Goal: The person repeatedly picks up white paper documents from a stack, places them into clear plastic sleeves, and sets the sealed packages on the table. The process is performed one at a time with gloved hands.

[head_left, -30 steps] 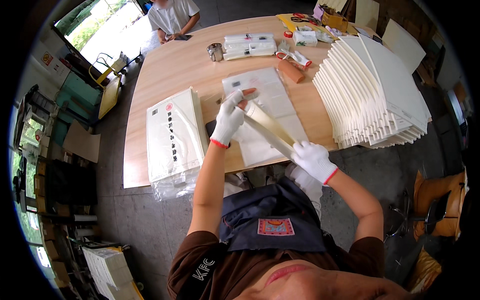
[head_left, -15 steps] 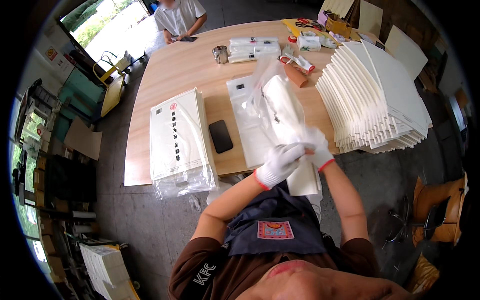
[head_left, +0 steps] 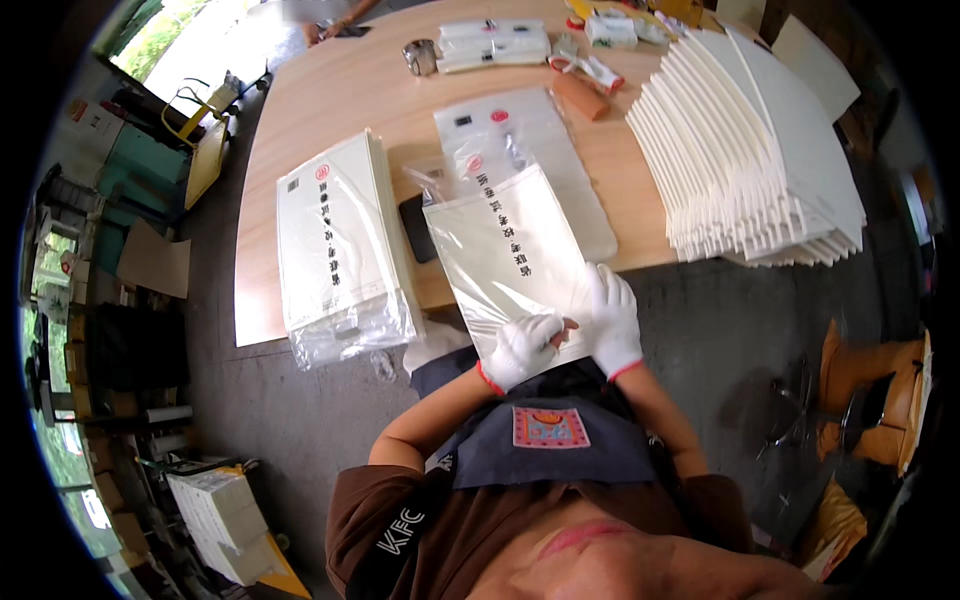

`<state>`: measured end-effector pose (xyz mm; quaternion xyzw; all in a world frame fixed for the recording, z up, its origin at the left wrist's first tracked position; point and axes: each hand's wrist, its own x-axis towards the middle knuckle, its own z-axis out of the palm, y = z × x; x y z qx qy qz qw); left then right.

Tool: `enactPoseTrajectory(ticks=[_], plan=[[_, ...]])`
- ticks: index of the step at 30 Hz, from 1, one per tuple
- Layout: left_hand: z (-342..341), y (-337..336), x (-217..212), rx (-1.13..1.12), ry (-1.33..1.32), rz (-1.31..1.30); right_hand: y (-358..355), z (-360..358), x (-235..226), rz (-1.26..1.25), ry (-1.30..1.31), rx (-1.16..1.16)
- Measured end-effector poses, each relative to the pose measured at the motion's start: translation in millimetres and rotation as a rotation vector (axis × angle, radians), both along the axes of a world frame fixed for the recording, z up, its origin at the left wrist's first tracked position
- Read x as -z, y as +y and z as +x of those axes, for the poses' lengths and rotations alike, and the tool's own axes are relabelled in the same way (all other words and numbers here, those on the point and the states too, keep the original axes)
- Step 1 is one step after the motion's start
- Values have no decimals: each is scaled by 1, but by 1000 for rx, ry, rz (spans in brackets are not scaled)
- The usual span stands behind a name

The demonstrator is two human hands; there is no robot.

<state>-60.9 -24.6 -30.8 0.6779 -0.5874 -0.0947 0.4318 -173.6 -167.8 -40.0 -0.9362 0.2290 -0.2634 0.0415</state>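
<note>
A white printed paper envelope lies inside a clear plastic bag, tilted over the table's near edge. My gloved left hand is closed on the near end of this bagged envelope. Against its right near edge rests my gloved right hand, fingers stretched out; its thumb is not clearly visible. Just beyond, a flat pile of clear printed plastic bags lies on the table, partly covered by the envelope. A dark phone shows left of it, partly hidden.
To the left, bagged white envelopes are stacked on the wooden table. A tall fanned stack of white envelopes stands right. Farther back are rolled plastic bags, a metal cup, scissors and another person's hand.
The envelope has turned flatter, its printed face now up, and moved left toward me in the bag. Both hands have come nearer my body, the right one straightening its fingers. The view has shifted.
</note>
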Motion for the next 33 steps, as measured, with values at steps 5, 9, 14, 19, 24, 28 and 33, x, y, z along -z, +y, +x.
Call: enactPoseTrajectory(ticks=[5, 9, 14, 19, 24, 28, 33], plan=[[40, 82, 75, -550, -333, 173, -18, -23, 33, 79, 369, 35], [21, 112, 61, -856, 287, 51, 4, -42, 5, 112, 496, -142], [-47, 165, 39, -513, 993, -118, 37, -110, -12, -84, 703, -377], [-23, 153, 35, -323, 353, 76, 32, -92, -11, 17, 585, -556], [8, 123, 56, -685, 180, 230, 3, -72, -12, 21, 658, -300], [-6, 159, 68, -454, 175, 317, 14, -105, 25, 225, 650, -476], [34, 111, 109, -848, 466, 490, -50, -58, 98, 649, 85, 146]])
